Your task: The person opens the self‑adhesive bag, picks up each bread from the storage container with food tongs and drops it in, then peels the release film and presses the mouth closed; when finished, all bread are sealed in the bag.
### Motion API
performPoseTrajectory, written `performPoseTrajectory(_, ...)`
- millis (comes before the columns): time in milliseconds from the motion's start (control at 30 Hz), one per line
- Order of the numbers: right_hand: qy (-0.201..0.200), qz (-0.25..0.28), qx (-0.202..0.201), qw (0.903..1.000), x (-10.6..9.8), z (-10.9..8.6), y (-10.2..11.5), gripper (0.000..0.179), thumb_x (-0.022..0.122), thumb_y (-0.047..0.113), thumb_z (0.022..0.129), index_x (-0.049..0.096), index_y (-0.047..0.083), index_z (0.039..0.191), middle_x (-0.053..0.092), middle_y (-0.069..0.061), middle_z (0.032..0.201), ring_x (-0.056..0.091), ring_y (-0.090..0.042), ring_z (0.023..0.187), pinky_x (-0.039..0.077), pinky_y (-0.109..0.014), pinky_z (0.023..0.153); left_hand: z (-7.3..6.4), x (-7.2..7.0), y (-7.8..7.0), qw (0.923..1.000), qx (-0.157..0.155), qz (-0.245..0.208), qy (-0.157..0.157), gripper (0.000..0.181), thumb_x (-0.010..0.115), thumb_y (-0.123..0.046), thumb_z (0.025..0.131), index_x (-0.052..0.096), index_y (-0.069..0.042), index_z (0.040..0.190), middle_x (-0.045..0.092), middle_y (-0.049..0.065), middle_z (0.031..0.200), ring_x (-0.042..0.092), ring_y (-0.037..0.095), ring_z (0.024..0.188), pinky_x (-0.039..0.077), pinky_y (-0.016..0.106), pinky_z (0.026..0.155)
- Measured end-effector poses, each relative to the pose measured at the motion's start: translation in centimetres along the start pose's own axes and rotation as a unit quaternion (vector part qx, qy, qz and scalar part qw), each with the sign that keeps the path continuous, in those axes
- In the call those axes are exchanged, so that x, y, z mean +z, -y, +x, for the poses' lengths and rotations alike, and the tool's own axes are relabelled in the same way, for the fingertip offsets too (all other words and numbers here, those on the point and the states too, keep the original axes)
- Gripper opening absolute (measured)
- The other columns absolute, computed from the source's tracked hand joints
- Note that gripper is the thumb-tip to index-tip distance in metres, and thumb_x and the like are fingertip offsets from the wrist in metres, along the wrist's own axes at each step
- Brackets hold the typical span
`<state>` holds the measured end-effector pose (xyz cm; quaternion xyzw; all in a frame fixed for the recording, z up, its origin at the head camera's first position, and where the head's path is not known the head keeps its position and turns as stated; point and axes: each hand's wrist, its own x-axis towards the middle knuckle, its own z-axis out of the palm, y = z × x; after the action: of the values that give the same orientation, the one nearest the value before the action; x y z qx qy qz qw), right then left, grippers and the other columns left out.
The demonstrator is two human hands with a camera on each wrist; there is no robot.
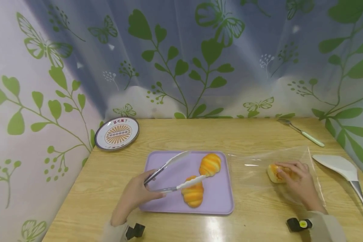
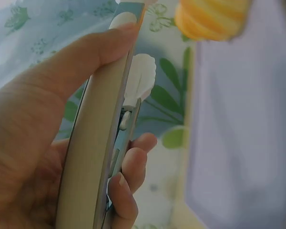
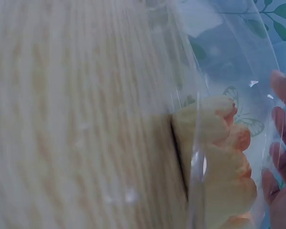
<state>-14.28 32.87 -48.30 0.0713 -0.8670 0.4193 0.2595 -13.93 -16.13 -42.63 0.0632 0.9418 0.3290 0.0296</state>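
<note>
My left hand grips a pair of tongs, metal-handled with white scalloped tips. The arms of the tongs are spread over a lilac tray, which bears two golden croissant-shaped breads. The lower tip overlaps the nearer bread; the farther bread lies at the tray's upper right. On the right, another browned bread roll lies with a clear plastic bag about it. My right hand is over this roll, thumb and fingers loosely spread. In the right wrist view the fingers appear beside the roll.
A patterned round plate stands at the table's back left corner. A fork with a pale green handle lies at the back right. Along the right edge is a white-headed spatula. A leaf-print curtain hangs behind the table.
</note>
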Motion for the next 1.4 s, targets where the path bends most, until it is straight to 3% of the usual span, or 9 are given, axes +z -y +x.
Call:
performPoseTrajectory(167, -0.017, 0.003, -0.035, 0.9992, 0.2, 0.0, -0.2, 0.016, 0.070, -0.007, 0.082, 0.073, -0.002, 0.097, 0.052, 0.034, 0.102, 0.038, 0.003, 0.093, 0.027, -0.014, 0.077, -2.0, -0.2, 1.6, 0.9995, -0.017, -0.018, 0.022, 0.086, 0.093, -0.036, 0.056, 0.061, -0.008, 0.131, 0.068, 0.009, 0.093, 0.060, 0.019, 0.081, 0.051, 0.033, 0.070)
performPoseTrajectory(300, -0.033, -0.007, -0.057, 0.9978, 0.3, 0.1, -0.4, 0.014, 0.067, -0.007, 0.085, 0.073, -0.003, 0.097, 0.051, 0.036, 0.102, 0.037, 0.005, 0.092, 0.027, -0.014, 0.076, -3.1, -0.2, 2.2, 0.9986, -0.030, -0.029, 0.033, 0.087, 0.093, -0.040, 0.057, 0.061, -0.008, 0.131, 0.070, 0.011, 0.104, 0.064, 0.024, 0.094, 0.054, 0.038, 0.080)
performPoseTrajectory(400, -0.040, -0.010, -0.056, 0.9976, 0.2, 0.1, -0.4, 0.012, 0.066, -0.005, 0.087, 0.073, -0.003, 0.096, 0.051, 0.038, 0.102, 0.038, 0.006, 0.092, 0.027, -0.013, 0.076, -3.6, -0.2, 2.3, 0.9987, -0.025, -0.028, 0.034, 0.087, 0.092, -0.042, 0.057, 0.062, -0.008, 0.130, 0.065, 0.015, 0.127, 0.060, 0.031, 0.118, 0.048, 0.050, 0.100)
performPoseTrajectory(467, -0.041, -0.005, -0.050, 0.9979, 0.2, 0.1, -0.5, 0.012, 0.065, -0.005, 0.087, 0.073, -0.003, 0.096, 0.052, 0.038, 0.102, 0.038, 0.006, 0.092, 0.027, -0.013, 0.077, -3.7, -0.3, 2.3, 0.9984, -0.023, -0.030, 0.042, 0.086, 0.093, -0.041, 0.057, 0.062, -0.008, 0.130, 0.065, 0.016, 0.128, 0.060, 0.031, 0.118, 0.048, 0.051, 0.100)
performPoseTrajectory(600, -0.041, -0.002, -0.038, 0.9984, 0.1, 0.1, -0.6, 0.012, 0.064, -0.005, 0.088, 0.073, -0.003, 0.097, 0.052, 0.039, 0.102, 0.038, 0.006, 0.092, 0.026, -0.014, 0.077, -3.5, -0.7, 2.5, 0.9965, -0.009, -0.034, 0.076, 0.084, 0.093, -0.035, 0.058, 0.061, -0.008, 0.131, 0.069, 0.008, 0.102, 0.062, 0.016, 0.086, 0.055, 0.035, 0.078)
performPoseTrajectory(733, -0.041, 0.004, -0.036, 0.9985, 0.2, 0.1, -0.7, 0.012, 0.064, -0.005, 0.088, 0.073, -0.003, 0.096, 0.053, 0.039, 0.101, 0.038, 0.005, 0.092, 0.026, -0.015, 0.077, -2.8, -1.1, 2.9, 0.9927, 0.016, -0.031, 0.115, 0.087, 0.092, -0.032, 0.058, 0.058, -0.007, 0.134, 0.051, 0.001, 0.073, 0.043, 0.006, 0.058, 0.039, 0.021, 0.052)
performPoseTrajectory(800, -0.041, 0.008, -0.035, 0.9985, 0.2, 0.1, -0.6, 0.013, 0.064, -0.005, 0.088, 0.073, -0.002, 0.096, 0.053, 0.038, 0.101, 0.038, 0.005, 0.091, 0.026, -0.015, 0.076, -2.2, -1.3, 3.1, 0.9913, 0.031, -0.020, 0.126, 0.088, 0.092, -0.034, 0.057, 0.058, -0.007, 0.134, 0.052, 0.001, 0.074, 0.042, 0.005, 0.058, 0.038, 0.021, 0.050)
performPoseTrajectory(1133, -0.042, 0.015, -0.037, 0.9983, 0.2, 0.0, -0.5, 0.017, 0.066, -0.006, 0.087, 0.076, 0.002, 0.098, 0.052, 0.034, 0.100, 0.038, 0.005, 0.095, 0.027, -0.012, 0.078, 0.0, -1.1, 3.6, 0.9873, 0.085, 0.032, 0.130, 0.079, 0.092, -0.037, 0.057, 0.064, -0.011, 0.127, 0.069, 0.008, 0.120, 0.062, 0.020, 0.104, 0.052, 0.042, 0.092)
performPoseTrajectory(1400, -0.042, -0.007, -0.058, 0.9974, 0.2, 0.3, -0.4, 0.020, 0.064, -0.005, 0.088, 0.071, -0.004, 0.107, 0.050, 0.038, 0.098, 0.038, 0.005, 0.092, 0.027, -0.011, 0.076, -0.3, -0.6, 3.7, 0.9882, 0.074, 0.025, 0.132, 0.078, 0.091, -0.038, 0.060, 0.064, -0.010, 0.127, 0.068, 0.012, 0.122, 0.062, 0.023, 0.105, 0.050, 0.050, 0.096)
